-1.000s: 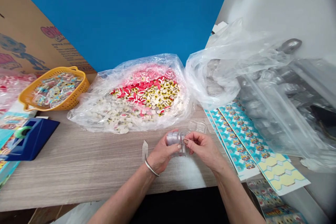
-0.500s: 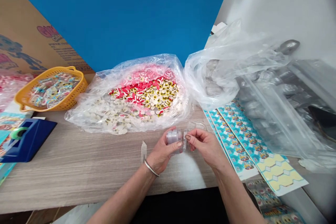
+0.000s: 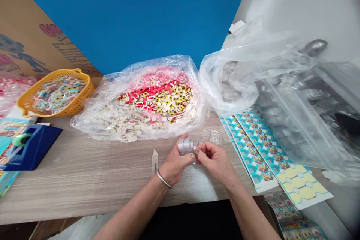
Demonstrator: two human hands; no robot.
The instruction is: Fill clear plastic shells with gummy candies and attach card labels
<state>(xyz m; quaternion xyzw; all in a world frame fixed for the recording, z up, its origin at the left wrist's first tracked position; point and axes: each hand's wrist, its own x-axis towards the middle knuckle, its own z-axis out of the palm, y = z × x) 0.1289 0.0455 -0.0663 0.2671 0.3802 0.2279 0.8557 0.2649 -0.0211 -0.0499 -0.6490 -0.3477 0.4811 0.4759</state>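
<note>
Right hand (image 3: 216, 163) has shifted closer, its fingertips pinching the clear plastic blister stack (image 3: 186, 146) that the left hand (image 3: 177, 164) firmly grasps.

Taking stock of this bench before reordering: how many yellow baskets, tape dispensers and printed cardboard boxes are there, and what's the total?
Yellow plastic basket: 1
Blue tape dispenser: 1
Printed cardboard box: 1
Total: 3
</note>
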